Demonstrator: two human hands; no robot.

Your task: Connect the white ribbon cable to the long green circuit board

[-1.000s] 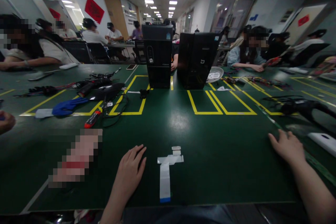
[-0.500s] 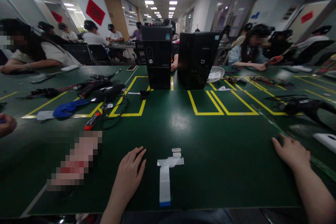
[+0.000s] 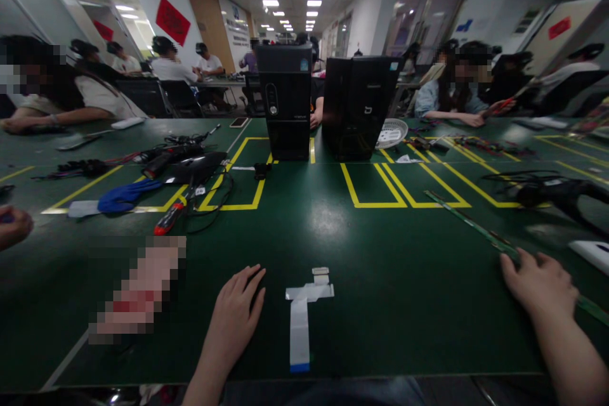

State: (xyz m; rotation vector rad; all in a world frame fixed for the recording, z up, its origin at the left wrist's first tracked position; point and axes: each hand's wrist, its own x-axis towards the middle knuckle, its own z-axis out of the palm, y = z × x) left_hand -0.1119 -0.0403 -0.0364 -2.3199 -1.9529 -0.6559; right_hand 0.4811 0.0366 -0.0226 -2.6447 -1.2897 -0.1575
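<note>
My left hand [image 3: 236, 311] lies on the green table with its fingers stretched out and nothing in it. Just to its right is a folded white flat ribbon cable [image 3: 299, 330], with a blue end toward me and a connector at the far end. On the right side, my right hand [image 3: 542, 285] has its fingers curled over a long, thin green strip [image 3: 469, 222], perhaps a narrow circuit board. The strip runs slantwise beneath that hand and comes out beyond the wrist side. How firmly the fingers grip it is partly hidden.
Two black computer towers [image 3: 285, 101] stand at the back centre. A red-handled screwdriver [image 3: 169, 219], blue glove [image 3: 128, 195] and tangled cables [image 3: 176, 152] lie left. Black cabled gear [image 3: 561, 190] sits at right. Another person's hand [image 3: 14, 227] shows at the left edge.
The green strip, blurred before, now shows sharply and reaches further left. My right hand has shifted slightly right. My left hand and the ribbon cable are unmoved.
</note>
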